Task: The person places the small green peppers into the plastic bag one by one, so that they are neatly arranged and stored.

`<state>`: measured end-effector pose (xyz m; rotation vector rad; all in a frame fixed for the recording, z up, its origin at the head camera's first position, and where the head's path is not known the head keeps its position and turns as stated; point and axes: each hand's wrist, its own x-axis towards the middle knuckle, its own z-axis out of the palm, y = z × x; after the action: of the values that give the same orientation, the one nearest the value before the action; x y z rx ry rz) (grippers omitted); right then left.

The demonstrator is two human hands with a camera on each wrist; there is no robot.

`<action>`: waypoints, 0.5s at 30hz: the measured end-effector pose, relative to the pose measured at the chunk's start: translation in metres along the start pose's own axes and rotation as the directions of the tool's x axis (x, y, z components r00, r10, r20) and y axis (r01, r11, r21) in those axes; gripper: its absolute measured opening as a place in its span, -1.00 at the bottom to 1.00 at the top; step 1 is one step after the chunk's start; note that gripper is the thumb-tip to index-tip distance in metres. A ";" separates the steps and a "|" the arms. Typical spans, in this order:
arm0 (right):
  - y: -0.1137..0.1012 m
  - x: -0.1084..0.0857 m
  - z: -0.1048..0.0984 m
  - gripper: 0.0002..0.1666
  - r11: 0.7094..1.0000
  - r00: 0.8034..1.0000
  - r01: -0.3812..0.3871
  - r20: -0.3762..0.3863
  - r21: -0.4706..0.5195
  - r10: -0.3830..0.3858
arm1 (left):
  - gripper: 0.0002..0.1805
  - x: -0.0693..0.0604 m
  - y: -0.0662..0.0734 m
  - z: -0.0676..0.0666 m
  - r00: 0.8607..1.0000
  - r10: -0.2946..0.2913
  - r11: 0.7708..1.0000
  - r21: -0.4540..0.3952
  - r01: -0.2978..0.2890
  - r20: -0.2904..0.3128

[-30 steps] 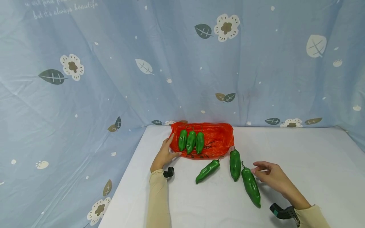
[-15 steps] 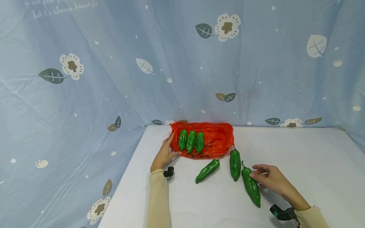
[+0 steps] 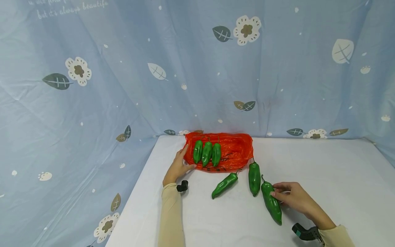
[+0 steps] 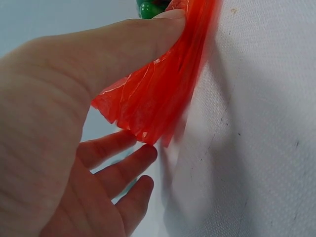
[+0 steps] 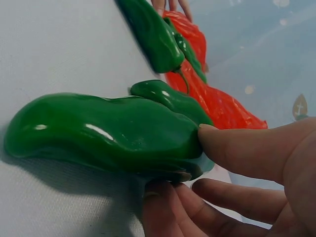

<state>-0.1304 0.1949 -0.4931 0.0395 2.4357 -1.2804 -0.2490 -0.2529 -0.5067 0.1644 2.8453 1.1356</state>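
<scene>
My right hand [image 3: 294, 199] grips a large green chili pepper [image 3: 272, 206] lying on the white table. In the right wrist view, the thumb presses its stem end and the other fingers are tucked against its far underside. My left hand [image 3: 178, 168] rests at the left end of a red plastic bag [image 3: 236, 151], its fingers relaxed and the thumb [image 4: 148, 37] lying against the plastic. Three green peppers [image 3: 207, 154] lie side by side in the bag's left half. Another pepper [image 3: 254, 179] lies just left of the held one, and a further pepper [image 3: 225, 186] slants in front of the bag.
The white-covered table [image 3: 333, 171] reaches back to a blue curtain [image 3: 197, 68] printed with flowers and leaves. The bag stands close to the curtain at the table's back left. A black wrist camera [image 3: 305, 232] sits on the right wrist.
My right hand has moved from beside the large pepper onto it, thumb over its top, and now grips it. The left hand, the bag and the other peppers have stayed in place.
</scene>
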 end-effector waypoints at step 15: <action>-0.001 -0.003 0.002 -0.20 0.999 1.000 0.002 -0.006 -0.043 -0.002 | 0.13 0.002 -0.001 0.001 1.000 -0.009 1.000 -0.009 0.009 0.001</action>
<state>-0.1272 0.1931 -0.4922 0.0294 2.4683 -1.2300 -0.2506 -0.2533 -0.5082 0.1513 2.8363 1.1463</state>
